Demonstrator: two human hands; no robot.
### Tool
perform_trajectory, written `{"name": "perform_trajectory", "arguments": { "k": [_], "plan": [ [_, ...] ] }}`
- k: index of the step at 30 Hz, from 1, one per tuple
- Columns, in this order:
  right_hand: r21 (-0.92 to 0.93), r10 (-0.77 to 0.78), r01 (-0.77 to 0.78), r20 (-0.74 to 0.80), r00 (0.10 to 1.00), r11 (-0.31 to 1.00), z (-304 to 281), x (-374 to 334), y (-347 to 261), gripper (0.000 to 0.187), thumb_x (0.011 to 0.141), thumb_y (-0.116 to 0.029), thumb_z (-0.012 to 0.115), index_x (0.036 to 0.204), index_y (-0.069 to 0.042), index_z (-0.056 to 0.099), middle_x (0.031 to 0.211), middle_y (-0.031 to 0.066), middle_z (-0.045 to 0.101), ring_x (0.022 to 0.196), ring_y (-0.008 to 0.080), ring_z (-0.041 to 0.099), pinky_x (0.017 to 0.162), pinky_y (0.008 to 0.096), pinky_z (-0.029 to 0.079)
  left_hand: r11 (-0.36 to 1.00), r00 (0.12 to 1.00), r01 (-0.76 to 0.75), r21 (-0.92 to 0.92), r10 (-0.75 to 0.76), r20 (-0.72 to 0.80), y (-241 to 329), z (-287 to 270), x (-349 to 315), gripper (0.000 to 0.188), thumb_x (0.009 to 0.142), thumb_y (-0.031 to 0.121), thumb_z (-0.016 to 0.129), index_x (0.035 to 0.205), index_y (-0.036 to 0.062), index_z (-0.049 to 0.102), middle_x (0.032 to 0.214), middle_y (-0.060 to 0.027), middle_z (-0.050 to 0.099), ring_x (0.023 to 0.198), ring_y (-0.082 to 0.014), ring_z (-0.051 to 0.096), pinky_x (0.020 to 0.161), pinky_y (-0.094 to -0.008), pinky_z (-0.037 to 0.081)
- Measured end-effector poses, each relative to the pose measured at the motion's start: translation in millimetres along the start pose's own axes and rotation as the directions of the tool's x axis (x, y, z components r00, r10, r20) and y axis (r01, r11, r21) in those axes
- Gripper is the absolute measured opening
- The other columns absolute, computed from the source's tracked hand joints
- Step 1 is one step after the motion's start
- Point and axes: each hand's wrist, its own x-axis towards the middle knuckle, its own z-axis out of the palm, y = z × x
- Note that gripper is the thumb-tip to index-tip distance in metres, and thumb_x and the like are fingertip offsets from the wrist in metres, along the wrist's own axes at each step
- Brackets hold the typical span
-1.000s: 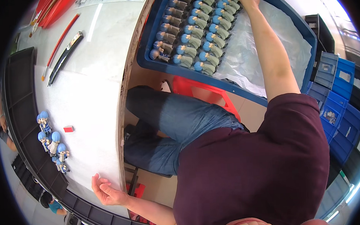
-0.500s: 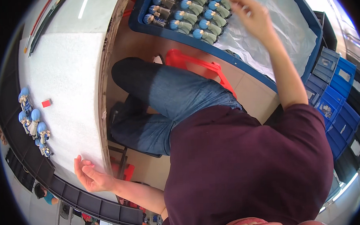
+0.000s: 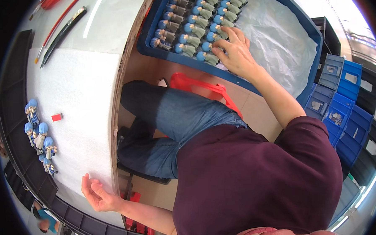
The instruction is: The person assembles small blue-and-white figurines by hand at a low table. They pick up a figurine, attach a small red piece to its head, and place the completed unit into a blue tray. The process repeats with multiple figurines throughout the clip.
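Note:
My right hand [image 3: 236, 56] reaches over a blue tray [image 3: 253, 82] of small blue-haired figurines [image 3: 195, 30] lying in rows. Its thumb and fingers are bent round a figurine [image 3: 206, 46] near the tray's close edge; the fingers partly hide it. Over the white-covered table [image 3: 79, 88] at the left, my left hand [image 3: 100, 196] is palm up, fingers loosely curled and apart, with nothing in it. Beyond that hand, a cluster of blue-haired figurines [image 3: 42, 134] stands along the table's far-left side. A small red and white block [image 3: 56, 117] lies near them.
Brushes with a red handle [image 3: 60, 28] and a black handle [image 3: 63, 39] lie at the table's upper left. A dark rail [image 3: 15, 95] borders the table. A red stool [image 3: 199, 85] stands below the tray; blue bins [image 3: 343, 110] are stacked at right.
My right hand has come down and left, from over the tray's papered part onto the nearest figurines. The left hand stays nearly in place, still empty. The whole view has shifted slightly.

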Motion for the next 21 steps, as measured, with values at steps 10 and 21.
{"name": "perform_trajectory", "arguments": {
  "k": [10,21],
  "plan": [
    [0.017,0.003,-0.001,-0.119,0.993,1.000,-9,46,33,0.022,0.072,-0.030,0.069,0.070,-0.009,0.061,0.077,0.0055,0.063,0.107,0.0307,0.050,0.094,0.0481,0.025,0.999,0.998,0.006,-0.043,-0.003,0.060,-14,-10,-1,0.026,0.090,0.012,0.053,0.109,-0.0041,0.058,0.100,-0.0068,0.060,0.072,-0.0080,0.047,0.063,-0.0202,0.038],
    [0.188,0.318,-0.312,-0.003,0.948,0.931,-28,99,54,0.055,0.076,-0.026,0.064,0.122,-0.001,0.045,0.116,0.0206,0.053,0.107,0.0346,0.052,0.090,0.0402,0.042,0.998,0.997,-0.049,-0.044,0.051,0.058,-17,-9,2,0.026,0.088,0.013,0.054,0.110,-0.0029,0.056,0.099,-0.0050,0.059,0.070,-0.0083,0.045,0.060,-0.0204,0.036]
  ]
}}
